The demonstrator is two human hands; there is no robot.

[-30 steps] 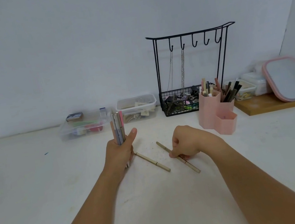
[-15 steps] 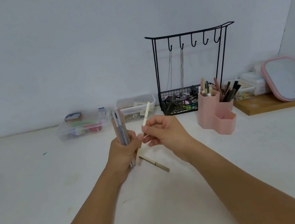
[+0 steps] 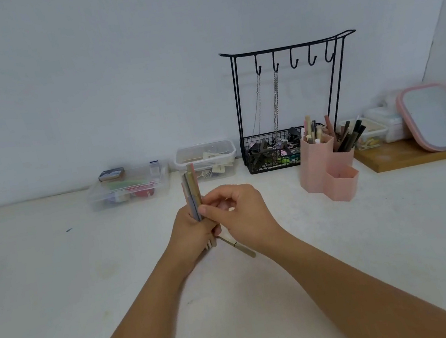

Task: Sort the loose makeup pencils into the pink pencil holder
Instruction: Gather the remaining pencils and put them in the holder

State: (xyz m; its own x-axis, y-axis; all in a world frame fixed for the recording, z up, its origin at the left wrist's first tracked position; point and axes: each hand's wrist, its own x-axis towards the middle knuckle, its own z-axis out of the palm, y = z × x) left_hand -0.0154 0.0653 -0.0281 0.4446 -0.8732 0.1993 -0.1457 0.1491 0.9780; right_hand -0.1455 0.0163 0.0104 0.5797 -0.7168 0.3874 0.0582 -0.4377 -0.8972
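Since half a second ago the right hand (image 3: 238,213) is pressing its beige pencil into the upright bundle of slim pastel makeup pencils (image 3: 193,196), fingers curled on it. The left hand (image 3: 190,234) is gripping that bundle. One beige pencil (image 3: 238,246) is lying on the white table (image 3: 58,287), well apart from the pink hexagonal plastic pencil holder (image 3: 326,168).

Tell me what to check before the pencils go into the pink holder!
1. Bundle of pencils gripped in left hand: ok.
2. Right hand on the bundle, steadying it: ok.
3. All pencils gathered: not ok, one loose pencil lies on the table.
4. Pink holder upright: ok.
5. Room in holder: front cup looks empty, ok.
6. Pencil tips capped: cannot tell.
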